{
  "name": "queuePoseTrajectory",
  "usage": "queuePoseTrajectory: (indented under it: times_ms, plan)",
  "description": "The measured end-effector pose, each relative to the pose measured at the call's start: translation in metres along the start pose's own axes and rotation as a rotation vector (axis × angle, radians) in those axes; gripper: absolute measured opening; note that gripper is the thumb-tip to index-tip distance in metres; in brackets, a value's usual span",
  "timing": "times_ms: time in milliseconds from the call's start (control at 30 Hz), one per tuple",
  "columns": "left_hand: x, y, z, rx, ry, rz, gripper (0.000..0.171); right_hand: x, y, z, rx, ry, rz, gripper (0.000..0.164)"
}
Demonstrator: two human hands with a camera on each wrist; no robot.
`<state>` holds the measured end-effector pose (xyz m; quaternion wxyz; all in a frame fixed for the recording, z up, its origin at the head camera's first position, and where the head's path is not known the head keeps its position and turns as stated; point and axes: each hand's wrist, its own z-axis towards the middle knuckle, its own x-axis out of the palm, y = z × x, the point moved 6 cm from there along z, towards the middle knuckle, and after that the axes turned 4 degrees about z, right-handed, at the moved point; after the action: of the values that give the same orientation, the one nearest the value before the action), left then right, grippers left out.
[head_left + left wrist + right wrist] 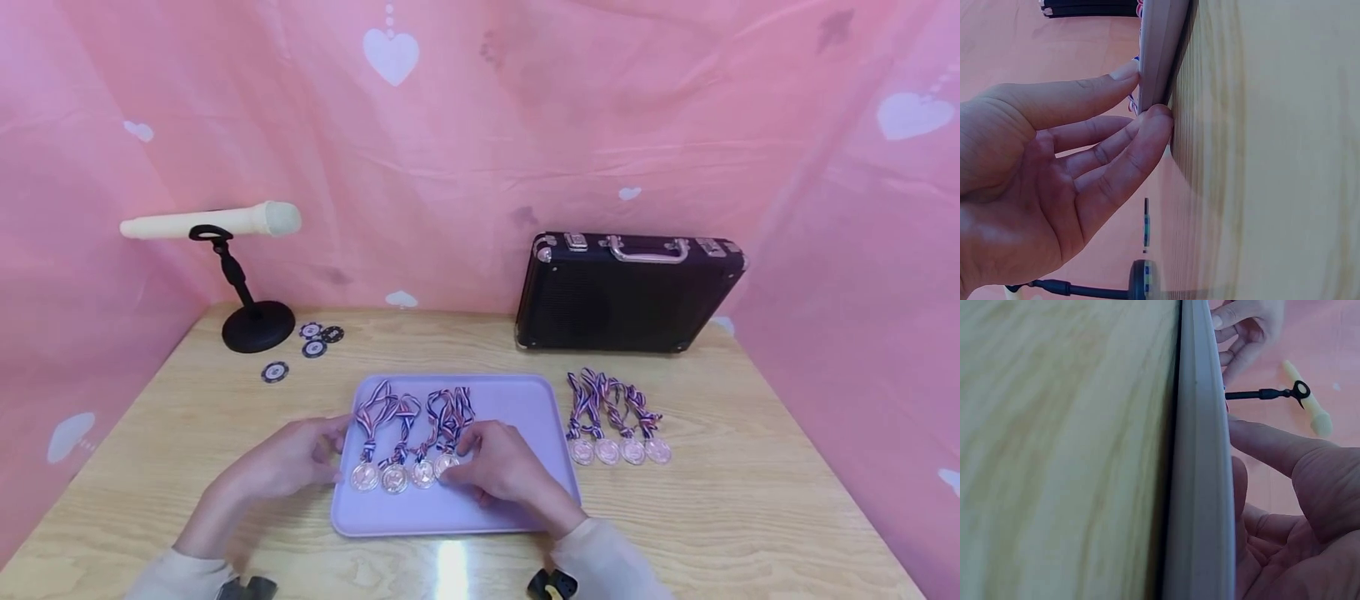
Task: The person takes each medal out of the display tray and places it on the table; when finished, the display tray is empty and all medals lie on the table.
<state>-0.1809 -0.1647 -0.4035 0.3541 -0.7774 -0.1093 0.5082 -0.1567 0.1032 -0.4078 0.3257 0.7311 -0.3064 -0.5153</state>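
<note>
A lilac tray (517, 408) lies on the table with several round medals in a row, each on a bunched striped ribbon. My left hand (303, 454) holds the tray's left edge; in the left wrist view the thumb (1124, 70) is at the rim and a fingertip is low against the outer side. Over the right end of the row, my right hand (502, 467) pinches the fourth medal (447, 464) between thumb and index finger. The tray's side wall (1200, 487) hides that medal in the right wrist view. Nearest it lies another medal (422, 473).
More medals (620, 451) with ribbons lie in a row right of the tray. A black case (622, 292) stands at the back right. At the back left are a white microphone (217, 222) on a black stand (258, 326) and several poker chips (313, 347).
</note>
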Motion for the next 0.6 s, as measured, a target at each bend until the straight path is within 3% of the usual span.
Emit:
queuePoseTrajectory:
  times_ms: [200, 600]
  plan:
    - [-0.001, 0.001, -0.002, -0.005, -0.004, -0.019, 0.08, 0.002, 0.005, 0.005, -0.028, -0.002, -0.062, 0.031]
    - [0.0, 0.0, -0.003, 0.031, -0.014, -0.029, 0.079, -0.008, -0.004, 0.003, -0.024, 0.054, -0.03, 0.022]
